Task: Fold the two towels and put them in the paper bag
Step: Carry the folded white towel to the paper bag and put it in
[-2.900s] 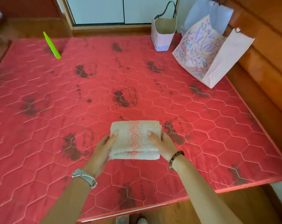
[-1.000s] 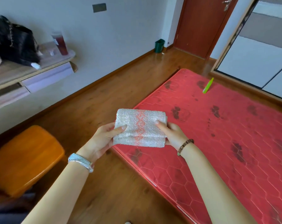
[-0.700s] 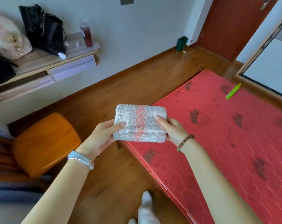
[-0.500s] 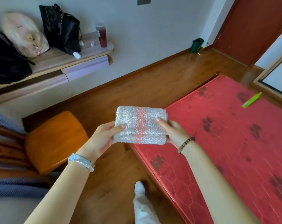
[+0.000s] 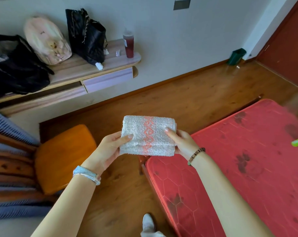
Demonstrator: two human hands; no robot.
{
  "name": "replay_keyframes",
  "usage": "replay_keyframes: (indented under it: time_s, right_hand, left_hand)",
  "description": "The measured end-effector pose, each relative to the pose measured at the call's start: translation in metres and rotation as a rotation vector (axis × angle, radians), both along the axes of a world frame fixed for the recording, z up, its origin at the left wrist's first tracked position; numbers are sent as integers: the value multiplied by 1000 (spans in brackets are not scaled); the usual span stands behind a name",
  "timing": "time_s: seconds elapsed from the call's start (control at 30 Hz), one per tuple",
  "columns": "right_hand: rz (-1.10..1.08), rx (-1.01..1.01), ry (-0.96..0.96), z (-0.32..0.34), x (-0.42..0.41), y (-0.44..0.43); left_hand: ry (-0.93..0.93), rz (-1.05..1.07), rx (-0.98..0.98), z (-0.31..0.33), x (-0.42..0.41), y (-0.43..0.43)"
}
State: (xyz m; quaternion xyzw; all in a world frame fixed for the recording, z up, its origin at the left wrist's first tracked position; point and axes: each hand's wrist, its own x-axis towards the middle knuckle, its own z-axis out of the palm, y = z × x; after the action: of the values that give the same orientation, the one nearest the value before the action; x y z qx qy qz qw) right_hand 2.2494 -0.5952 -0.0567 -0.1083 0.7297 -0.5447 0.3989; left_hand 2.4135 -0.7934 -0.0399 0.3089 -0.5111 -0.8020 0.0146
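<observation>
Towel: we hold the folded towel [image 5: 148, 135], nubby white terry with a coral diamond band, in the air above the near-left corner of the red mattress [image 5: 247, 168].
Left hand [image 5: 109, 147]: thumb pressed on top, clamping the left edge.
Right hand [image 5: 182, 142]: clamps the right edge likewise.
Mattress: quilted in hexagons, dark-blotched.
</observation>
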Motion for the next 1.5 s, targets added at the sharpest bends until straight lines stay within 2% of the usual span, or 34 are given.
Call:
replay_keyframes:
  time_s: [0.43,0.77,1.07,1.5]
  right_hand:
    - [71,-19,5,2,-56,-93]
    - [64,-16,18,-5,-96,-208]
    - [-79,-62,-62,5,-119,-286]
    - [-323,-37,-64,1,-193,-290]
  left_hand:
    - [24,79,47,-4,-46,-85]
    - [-6,69,65,-15,-93,-211]
    - [-18,-82,23,-5,-144,-306]
    - [-22,-265,59,-12,-260,-323]
